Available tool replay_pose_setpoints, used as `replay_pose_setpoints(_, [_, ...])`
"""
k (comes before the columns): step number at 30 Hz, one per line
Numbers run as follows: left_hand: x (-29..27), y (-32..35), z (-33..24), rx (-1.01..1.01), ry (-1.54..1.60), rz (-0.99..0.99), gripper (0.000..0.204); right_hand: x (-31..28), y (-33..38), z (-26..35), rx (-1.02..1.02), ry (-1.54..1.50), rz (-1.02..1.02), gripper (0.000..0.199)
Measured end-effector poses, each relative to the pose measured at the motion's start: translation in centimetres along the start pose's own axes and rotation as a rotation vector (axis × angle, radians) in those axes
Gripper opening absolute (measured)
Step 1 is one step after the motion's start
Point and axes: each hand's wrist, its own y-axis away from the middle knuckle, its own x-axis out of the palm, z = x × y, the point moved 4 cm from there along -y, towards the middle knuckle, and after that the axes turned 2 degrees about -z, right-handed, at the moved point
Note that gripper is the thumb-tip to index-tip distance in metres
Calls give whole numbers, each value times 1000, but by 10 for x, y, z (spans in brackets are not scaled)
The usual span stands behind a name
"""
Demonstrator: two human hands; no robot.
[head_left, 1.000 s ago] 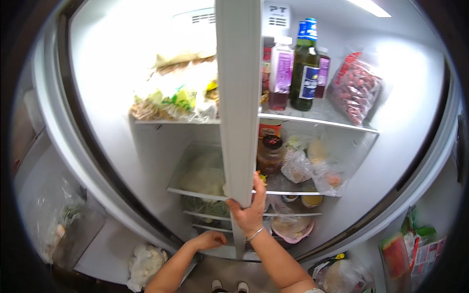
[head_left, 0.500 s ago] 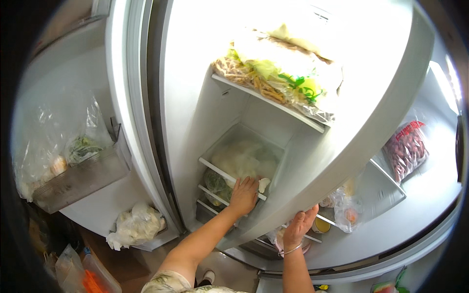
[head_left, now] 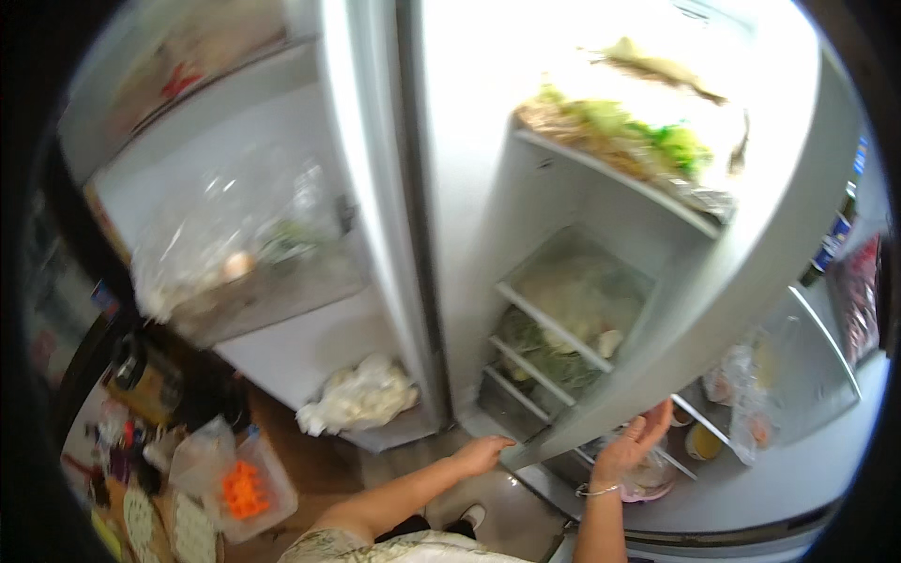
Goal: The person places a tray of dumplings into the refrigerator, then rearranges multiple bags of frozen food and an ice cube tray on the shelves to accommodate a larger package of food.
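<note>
My left hand [head_left: 481,454] is low beside the lower end of a pale partition [head_left: 601,403] in the fridge. It carries nothing that I can see, but blur hides how its fingers are set. Against the right side of that partition, my right hand [head_left: 636,445] has its fingers stretched out and is open. A bracelet [head_left: 598,490] circles my right wrist. Left of the partition, a clear drawer [head_left: 556,328] with whitish contents sits above a drawer holding leafy greens [head_left: 530,340]. On the shelf above lie bagged vegetables [head_left: 624,131].
At left, an open door holds a bin [head_left: 282,300] with bagged food and a lower white bag [head_left: 361,394]. A clear box with an orange object [head_left: 246,490] stands at lower left. Right of the partition are a yellow-topped container [head_left: 702,441] and a bagged item [head_left: 751,413].
My left hand has left the drawer's front edge and moved down beside the partition. My right hand stays at the partition. The view has turned left, showing more of the left door and lower-left items.
</note>
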Motion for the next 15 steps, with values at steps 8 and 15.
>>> replay_pose_setpoints(8, [0, 113, 49, -187, -72, -182, 42, -12, 84, -7, 64, 172, 246, 49])
replay_pose_setpoints(15, [-80, 254, 71, -417, -208, -435, 29, 72, 194, 25, 126, 96, 502, 52])
